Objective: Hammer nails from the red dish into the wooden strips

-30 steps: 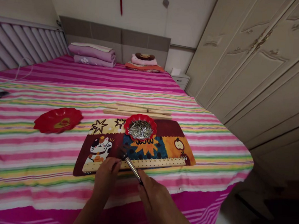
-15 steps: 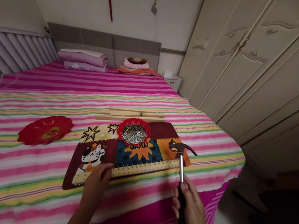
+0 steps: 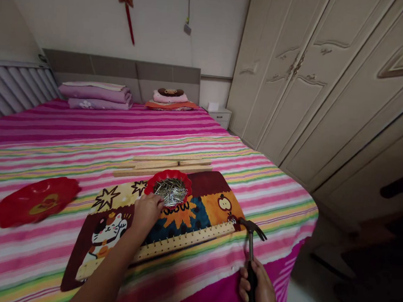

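Observation:
My left hand (image 3: 149, 208) is at the near left rim of a red scalloped bowl (image 3: 188, 183), its fingers curled together over the nails (image 3: 171, 190) heaped inside. Whatever is between those fingertips is hidden. My right hand (image 3: 260, 284) grips the black handle of a claw hammer (image 3: 250, 244), whose head rests low by the mat's right edge. A pale wooden strip (image 3: 184, 242) lies along the front of the patterned mat (image 3: 213, 184), with a row of nails standing up in it. My left forearm crosses over the strip's left part.
Several bare wooden strips (image 3: 166, 167) lie behind the mat on the striped bed (image 3: 94, 295). To the left is a red scalloped plate (image 3: 28, 203). Folded bedding (image 3: 95, 95) sits by the headboard. A wardrobe (image 3: 295, 97) stands along the right.
My left hand has left the wooden strip and moved up to the nails in the bowl. The hammer is still in my right hand, a little lower and further right. The view has shifted.

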Demonstrator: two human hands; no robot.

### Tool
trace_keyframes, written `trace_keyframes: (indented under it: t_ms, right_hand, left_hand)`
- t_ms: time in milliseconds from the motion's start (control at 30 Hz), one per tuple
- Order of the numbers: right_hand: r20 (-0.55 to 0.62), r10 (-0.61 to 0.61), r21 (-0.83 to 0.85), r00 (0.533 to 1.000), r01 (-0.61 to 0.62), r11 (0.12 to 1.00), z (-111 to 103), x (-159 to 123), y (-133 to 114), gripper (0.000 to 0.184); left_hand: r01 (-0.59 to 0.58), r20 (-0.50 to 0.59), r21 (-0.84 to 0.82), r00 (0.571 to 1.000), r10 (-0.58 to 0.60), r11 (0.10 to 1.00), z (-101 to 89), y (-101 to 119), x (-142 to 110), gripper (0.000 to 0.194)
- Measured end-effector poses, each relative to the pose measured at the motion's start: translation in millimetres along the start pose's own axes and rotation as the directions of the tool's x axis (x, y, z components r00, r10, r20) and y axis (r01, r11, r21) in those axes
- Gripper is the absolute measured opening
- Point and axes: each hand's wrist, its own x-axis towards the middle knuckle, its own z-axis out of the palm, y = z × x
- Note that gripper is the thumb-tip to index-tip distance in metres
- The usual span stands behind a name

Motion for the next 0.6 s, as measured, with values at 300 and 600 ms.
trace_keyframes:
  t_ms: [300, 600]
  right_hand:
    - [0.021, 0.017, 0.024, 1.0, -0.018, 1.0, -4, 5, 1, 0.044]
    - [0.04, 0.012, 0.028, 0.999, -0.013, 1.0, -1, 0, -2, 0.038]
  left_hand:
    - [0.049, 0.078, 0.021, 0.996, -0.05, 0.999, -1.3, 9, 17, 0.02]
    - [0.159, 0.119, -0.432, 0.986, -0.119, 0.888, -13.6, -18, 10, 0.028]
